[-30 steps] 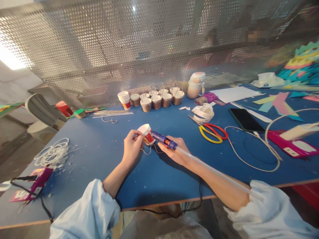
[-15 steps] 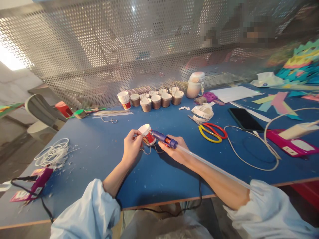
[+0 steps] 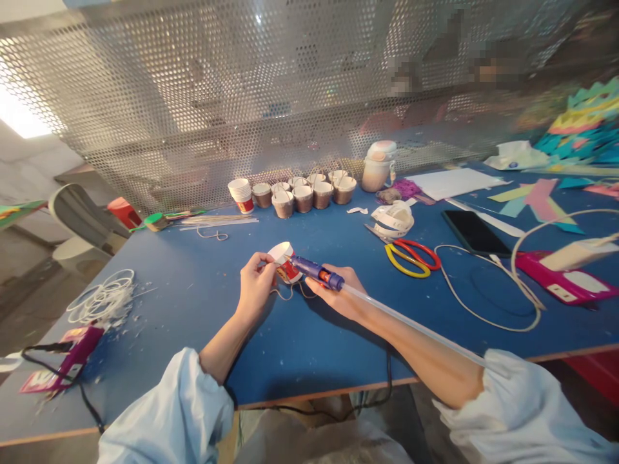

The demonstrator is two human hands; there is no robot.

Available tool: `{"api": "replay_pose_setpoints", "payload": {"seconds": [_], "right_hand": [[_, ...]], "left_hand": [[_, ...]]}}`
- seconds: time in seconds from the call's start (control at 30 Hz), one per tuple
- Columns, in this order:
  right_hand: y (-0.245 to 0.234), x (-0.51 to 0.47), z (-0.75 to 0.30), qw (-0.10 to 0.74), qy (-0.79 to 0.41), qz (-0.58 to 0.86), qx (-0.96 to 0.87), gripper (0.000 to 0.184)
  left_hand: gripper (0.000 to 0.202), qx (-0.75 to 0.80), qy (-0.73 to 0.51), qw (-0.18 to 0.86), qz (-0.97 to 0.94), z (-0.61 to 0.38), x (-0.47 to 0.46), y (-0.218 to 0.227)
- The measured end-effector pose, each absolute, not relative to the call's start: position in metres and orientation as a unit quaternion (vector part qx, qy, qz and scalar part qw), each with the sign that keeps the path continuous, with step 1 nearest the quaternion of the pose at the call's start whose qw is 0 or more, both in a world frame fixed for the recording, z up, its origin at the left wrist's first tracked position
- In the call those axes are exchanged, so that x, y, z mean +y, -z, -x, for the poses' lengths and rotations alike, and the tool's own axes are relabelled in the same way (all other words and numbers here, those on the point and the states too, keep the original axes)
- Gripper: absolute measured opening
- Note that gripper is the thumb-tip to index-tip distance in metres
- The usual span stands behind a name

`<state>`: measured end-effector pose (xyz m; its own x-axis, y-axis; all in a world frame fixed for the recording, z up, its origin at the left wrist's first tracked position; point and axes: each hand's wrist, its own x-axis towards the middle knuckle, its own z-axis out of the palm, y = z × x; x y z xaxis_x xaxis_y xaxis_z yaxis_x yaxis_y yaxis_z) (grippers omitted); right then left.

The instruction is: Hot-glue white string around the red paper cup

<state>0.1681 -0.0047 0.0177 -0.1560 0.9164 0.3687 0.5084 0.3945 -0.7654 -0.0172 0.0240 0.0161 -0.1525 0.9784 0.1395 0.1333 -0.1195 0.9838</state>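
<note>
In the middle of the blue table, a red and white paper cup point(image 3: 281, 252) is tilted between my hands. My left hand point(image 3: 258, 280) is closed on the cup's left side, thumb and forefinger pinched near its rim. A thin cord point(image 3: 285, 296) hangs below the cup. My right hand point(image 3: 341, 293) is wrapped round a blue hot glue gun point(image 3: 316, 272), whose tip is at the cup's wall; I cannot tell if it touches. A long clear glue stick point(image 3: 411, 322) runs out of the gun's back along my right forearm.
Several cord-wrapped cups point(image 3: 303, 198) and a stack of paper cups point(image 3: 240, 193) stand at the back. Scissors point(image 3: 411, 258), a ribbon roll point(image 3: 393, 219), a phone point(image 3: 476, 232) and a power strip point(image 3: 565, 277) lie right. Coiled cord point(image 3: 101, 296) and another power strip point(image 3: 65, 361) lie left.
The glue gun's tip has shifted slightly left at the cup's wall. My left hand and the cup have hardly moved.
</note>
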Motion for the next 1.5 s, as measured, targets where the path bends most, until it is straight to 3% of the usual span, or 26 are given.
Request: {"api": "replay_pose_setpoints", "payload": {"seconds": [0.97,1.07,1.23,1.5], "right_hand": [[-0.022,0.012,-0.182,0.416,-0.342,0.55,-0.638,0.034],[-0.016,0.027,-0.19,0.393,-0.276,0.61,-0.631,0.036],[-0.005,0.051,-0.203,0.285,-0.095,0.699,-0.648,0.039],[-0.026,0.026,-0.222,0.211,-0.092,0.695,-0.681,0.045]], "left_hand": [[0.004,0.524,-0.549,0.392,-0.519,0.018,0.026,-0.014],[0.005,0.526,-0.544,0.385,-0.528,0.018,0.026,-0.015],[0.01,0.521,-0.538,0.372,-0.549,0.016,0.023,-0.017],[0.01,0.519,-0.564,0.344,-0.543,0.016,0.024,-0.022]]}}
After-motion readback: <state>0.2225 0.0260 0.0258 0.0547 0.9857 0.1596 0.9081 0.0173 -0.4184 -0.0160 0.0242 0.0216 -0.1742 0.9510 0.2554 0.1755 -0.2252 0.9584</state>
